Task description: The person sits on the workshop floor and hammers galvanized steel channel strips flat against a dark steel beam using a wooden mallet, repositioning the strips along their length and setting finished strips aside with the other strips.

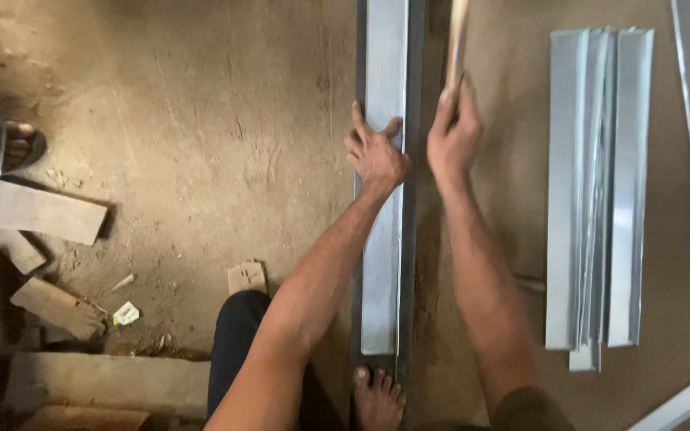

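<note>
Left hand point(375, 152) flat and spread, fingers splayed, pressing down on a long grey metal strip point(382, 263), gripping nothing. Right hand point(451, 136) just to the right, closed around the near end of a wooden handle point(458, 40) running off the far edge; tool head out of view. Strip lying lengthwise, near to far, on a dark steel beam point(413, 239) set on the dirt floor point(201, 160). Bare foot point(377, 399) resting at the near end of the beam. Further right, a stack of similar folded metal strips point(596, 199) flat on the floor, well apart. Far left, wooden offcuts point(37, 211) and another person's sandalled foot point(17, 144).
</note>
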